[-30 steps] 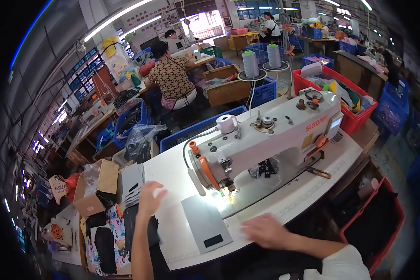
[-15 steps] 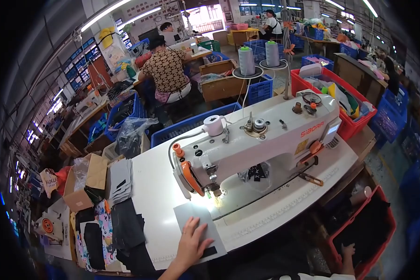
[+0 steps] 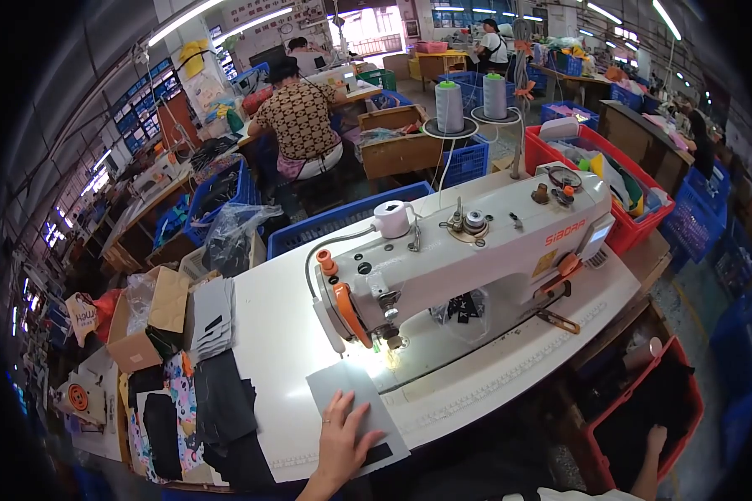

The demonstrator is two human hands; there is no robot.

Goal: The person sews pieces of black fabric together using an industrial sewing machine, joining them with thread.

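My left hand (image 3: 344,436) lies flat, fingers spread, on a grey fabric panel (image 3: 334,391) with a black strip (image 3: 376,455) near its lower edge. The panel rests on the white sewing table, its far end by the lit needle area of the sewing machine (image 3: 468,259). At the lower right, my right hand (image 3: 656,440) is over the black material (image 3: 643,417) inside a red basket (image 3: 695,401). Its fingers look closed; whatever they grip cannot be made out against the dark pile.
Stacked grey panels (image 3: 215,313) and black fabric pieces (image 3: 226,401) lie on the left, beside a cardboard box (image 3: 146,326). Two thread cones (image 3: 449,108) stand behind the machine. A red crate (image 3: 635,238) is at the back right. Another person (image 3: 301,117) sits ahead.
My right hand has moved right and slightly up within the red basket, and its fingers have closed. My left hand and the grey panel stay nearly in place. The view has shifted slightly.
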